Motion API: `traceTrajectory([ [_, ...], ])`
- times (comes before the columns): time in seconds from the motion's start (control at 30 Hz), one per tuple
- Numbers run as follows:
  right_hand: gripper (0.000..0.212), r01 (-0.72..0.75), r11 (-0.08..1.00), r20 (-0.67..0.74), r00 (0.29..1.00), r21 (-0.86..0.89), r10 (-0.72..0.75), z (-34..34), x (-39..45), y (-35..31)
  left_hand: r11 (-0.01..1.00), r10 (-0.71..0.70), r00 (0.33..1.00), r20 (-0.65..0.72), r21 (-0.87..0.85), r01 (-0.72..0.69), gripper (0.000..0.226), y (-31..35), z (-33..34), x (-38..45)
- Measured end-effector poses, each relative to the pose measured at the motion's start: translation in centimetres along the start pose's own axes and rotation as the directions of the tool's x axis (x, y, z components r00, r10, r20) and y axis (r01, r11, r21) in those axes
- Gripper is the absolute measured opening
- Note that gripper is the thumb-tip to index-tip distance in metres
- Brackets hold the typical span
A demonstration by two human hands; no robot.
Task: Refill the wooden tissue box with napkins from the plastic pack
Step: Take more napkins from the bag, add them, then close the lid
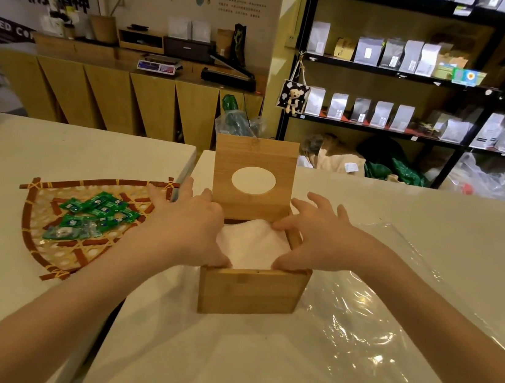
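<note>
Wooden tissue box (249, 290): on the white tabletop (190, 360), lid (253, 177) hinged up at the far side, oval opening facing the camera.
Napkins (250, 244): white stack inside the box, filling it nearly to the rim.
Left hand (185, 227): at the box's left edge, fingers spread, thumb on the napkins; grip open, clasping nothing.
Right hand (319, 238): at the box's right edge, fingertips pressing the napkins; grip open.
Plastic pack (388, 321): clear, flattened, right of the box.
Woven tray (44, 247): left of the box, holding green sachets (93, 218).
</note>
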State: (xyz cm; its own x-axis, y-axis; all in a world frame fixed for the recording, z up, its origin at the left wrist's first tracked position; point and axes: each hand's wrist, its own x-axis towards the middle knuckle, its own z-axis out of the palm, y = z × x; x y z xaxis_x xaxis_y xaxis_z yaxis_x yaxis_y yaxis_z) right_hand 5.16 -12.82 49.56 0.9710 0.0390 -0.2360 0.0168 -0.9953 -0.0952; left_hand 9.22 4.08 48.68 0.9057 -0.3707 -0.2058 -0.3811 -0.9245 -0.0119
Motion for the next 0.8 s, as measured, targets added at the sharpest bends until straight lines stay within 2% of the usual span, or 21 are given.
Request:
traceTrajectory([
  [0.13, 0.05, -0.005, 0.991, 0.058, 0.998, -0.136, 0.013, -0.6, 0.2, -0.3, 0.999, 0.006, 0.991, 0.13, 0.05, -0.012, 0.053, -0.3, -0.6, 0.5],
  [0.27, 0.022, -0.036, 0.979, 0.074, 0.996, -0.199, 0.051, -0.7, 0.3, -0.8, 0.998, 0.0, 0.98, 0.199, 0.061, -0.012, 0.055, -0.2, -1.0, 1.4],
  [0.43, 0.03, -0.094, 0.971, 0.067, 0.992, -0.218, 0.111, -0.5, 0.1, -1.5, 0.997, -0.005, 0.969, 0.249, 0.073, -0.014, 0.059, -0.3, -1.2, 1.8],
  [0.57, 0.016, -0.113, 0.957, 0.034, 0.991, -0.266, 0.127, -0.3, 0.4, -2.0, 0.994, -0.033, 0.968, 0.249, 0.108, 0.007, 0.057, 0.0, -1.5, 1.5],
  [0.67, 0.023, -0.107, 0.965, 0.053, 0.991, -0.241, 0.123, -0.4, 0.3, -1.6, 0.992, -0.054, 0.979, 0.196, 0.127, 0.03, 0.052, 0.2, -1.3, 1.3],
  [0.8, 0.054, -0.104, 0.992, 0.049, 0.993, -0.076, 0.107, -0.7, -0.2, -0.7, 0.992, -0.047, 0.996, 0.082, 0.122, 0.037, 0.039, 0.2, -1.0, 0.8],
])
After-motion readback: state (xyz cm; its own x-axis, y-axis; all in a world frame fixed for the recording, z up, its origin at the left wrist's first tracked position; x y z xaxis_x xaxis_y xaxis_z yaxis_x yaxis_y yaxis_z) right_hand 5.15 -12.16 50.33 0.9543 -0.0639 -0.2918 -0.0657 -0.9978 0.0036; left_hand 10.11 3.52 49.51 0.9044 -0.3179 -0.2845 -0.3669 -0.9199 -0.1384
